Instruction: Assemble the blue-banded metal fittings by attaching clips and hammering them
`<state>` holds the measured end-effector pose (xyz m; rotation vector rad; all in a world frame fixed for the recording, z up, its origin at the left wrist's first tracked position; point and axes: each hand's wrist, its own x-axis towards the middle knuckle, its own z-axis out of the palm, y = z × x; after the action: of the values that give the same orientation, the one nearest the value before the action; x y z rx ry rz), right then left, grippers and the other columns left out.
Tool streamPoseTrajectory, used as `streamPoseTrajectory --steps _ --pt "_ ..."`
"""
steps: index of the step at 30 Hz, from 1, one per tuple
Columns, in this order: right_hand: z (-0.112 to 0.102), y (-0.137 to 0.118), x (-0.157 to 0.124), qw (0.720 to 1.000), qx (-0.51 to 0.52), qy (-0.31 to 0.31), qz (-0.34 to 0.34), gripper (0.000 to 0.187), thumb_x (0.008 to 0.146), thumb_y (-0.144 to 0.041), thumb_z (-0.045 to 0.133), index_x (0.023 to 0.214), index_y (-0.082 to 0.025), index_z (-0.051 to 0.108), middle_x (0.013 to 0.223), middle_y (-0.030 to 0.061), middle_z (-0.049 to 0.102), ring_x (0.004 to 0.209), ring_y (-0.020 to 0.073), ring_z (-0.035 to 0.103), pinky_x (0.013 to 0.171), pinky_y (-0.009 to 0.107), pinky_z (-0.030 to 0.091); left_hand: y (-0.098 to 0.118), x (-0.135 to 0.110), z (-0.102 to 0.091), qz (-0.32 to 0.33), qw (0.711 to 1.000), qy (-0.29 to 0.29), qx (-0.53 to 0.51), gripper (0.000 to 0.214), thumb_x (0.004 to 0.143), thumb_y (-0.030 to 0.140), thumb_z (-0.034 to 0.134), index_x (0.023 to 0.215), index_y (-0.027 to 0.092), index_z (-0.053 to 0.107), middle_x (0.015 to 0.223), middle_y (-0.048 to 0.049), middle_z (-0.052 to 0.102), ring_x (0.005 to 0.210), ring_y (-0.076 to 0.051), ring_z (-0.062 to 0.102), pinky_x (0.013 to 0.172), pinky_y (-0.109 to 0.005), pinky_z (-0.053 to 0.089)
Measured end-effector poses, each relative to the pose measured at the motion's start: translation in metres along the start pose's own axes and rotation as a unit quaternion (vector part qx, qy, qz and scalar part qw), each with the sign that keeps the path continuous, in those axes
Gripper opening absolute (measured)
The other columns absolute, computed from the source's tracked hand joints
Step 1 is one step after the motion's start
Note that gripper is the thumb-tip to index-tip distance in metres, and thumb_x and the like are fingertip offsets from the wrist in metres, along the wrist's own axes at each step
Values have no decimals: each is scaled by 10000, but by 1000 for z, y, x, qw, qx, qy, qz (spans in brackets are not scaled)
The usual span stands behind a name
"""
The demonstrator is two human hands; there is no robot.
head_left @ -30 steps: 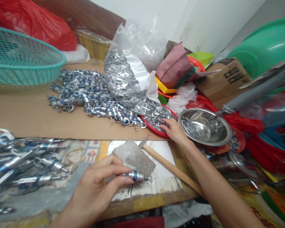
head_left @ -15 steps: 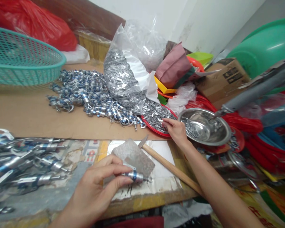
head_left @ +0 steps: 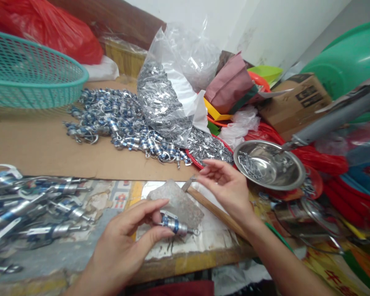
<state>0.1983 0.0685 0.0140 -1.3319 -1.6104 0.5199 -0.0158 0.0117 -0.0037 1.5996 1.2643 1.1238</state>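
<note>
My left hand (head_left: 126,242) pinches a small blue-and-silver metal cylinder (head_left: 172,225) between thumb and fingers, just in front of a grey stone block (head_left: 179,203). My right hand (head_left: 230,187) hovers above a wooden hammer handle (head_left: 217,213), between the block and a red tray of small silver pieces (head_left: 208,147). Its thumb and forefinger are drawn together in a pinch. What they hold is too small to make out.
A steel bowl (head_left: 269,164) sits right of the tray. Behind are a clear bag of silver pieces (head_left: 166,102) and a heap of blue-silver parts (head_left: 117,123). Longer metal parts (head_left: 33,209) lie at left, with a teal basket (head_left: 27,74), cardboard box (head_left: 296,102) and green basin (head_left: 348,57) around.
My right hand has lifted off the red tray and come back toward the stone block, fingers pinched. My left hand keeps hold of the cylinder and has tilted it slightly.
</note>
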Motion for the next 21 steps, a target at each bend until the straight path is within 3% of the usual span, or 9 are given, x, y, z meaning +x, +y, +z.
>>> streamPoseTrajectory --steps 2,5,10,13,15,17,19,21 --pt "10 -24 -26 993 96 -67 -4 327 692 -129 701 998 -219 628 779 -1 676 702 120 657 668 241 564 2 2 1 4 1000 26 -10 313 622 164 722 927 232 728 619 57 691 564 -98 641 606 -149 494" --pt "20 -41 -51 982 160 -100 7 360 703 -72 681 1007 -249 607 777 -16 657 700 109 651 662 221 558 6 5 2 26 998 42 -29 320 582 117 725 885 215 747 586 53 700 539 -95 645 573 -135 494" --pt "27 -39 -56 966 236 -98 32 403 682 -40 697 998 -259 574 758 -36 647 701 95 654 674 193 551 7 7 2 68 996 21 -46 284 596 71 712 815 242 769 631 20 739 603 -109 676 584 -127 498" --pt "24 -40 -54 967 232 -103 15 394 706 -42 684 1011 -260 563 771 -30 642 707 96 654 682 197 552 7 6 2 83 995 -8 -55 266 640 73 687 763 293 774 659 30 734 620 -100 670 581 -120 492" --pt "20 -40 -54 976 190 -99 -35 355 739 -78 672 1026 -254 558 825 -1 643 748 119 654 692 229 559 7 5 2 62 996 -17 -70 264 663 89 681 747 323 772 650 42 720 606 -96 658 562 -123 488" --pt "15 -39 -55 978 109 -106 -144 338 741 -166 702 1041 -224 559 917 57 640 840 166 645 747 288 561 7 5 0 20 995 -20 -93 244 675 115 684 727 337 769 645 47 717 611 -104 657 556 -133 489" --pt "10 -37 -56 955 15 -119 -272 286 754 -185 693 1018 -189 582 941 95 648 883 189 635 787 311 551 9 5 -3 -14 994 -27 -108 199 690 146 681 703 326 765 646 47 716 617 -113 656 564 -147 491" --pt "5 -36 -56 924 -58 -128 -355 156 808 -126 612 959 -162 618 884 93 678 852 173 647 773 281 554 10 4 -5 -28 994 -42 -98 141 711 189 671 669 296 751 652 42 712 618 -120 647 584 -164 487"
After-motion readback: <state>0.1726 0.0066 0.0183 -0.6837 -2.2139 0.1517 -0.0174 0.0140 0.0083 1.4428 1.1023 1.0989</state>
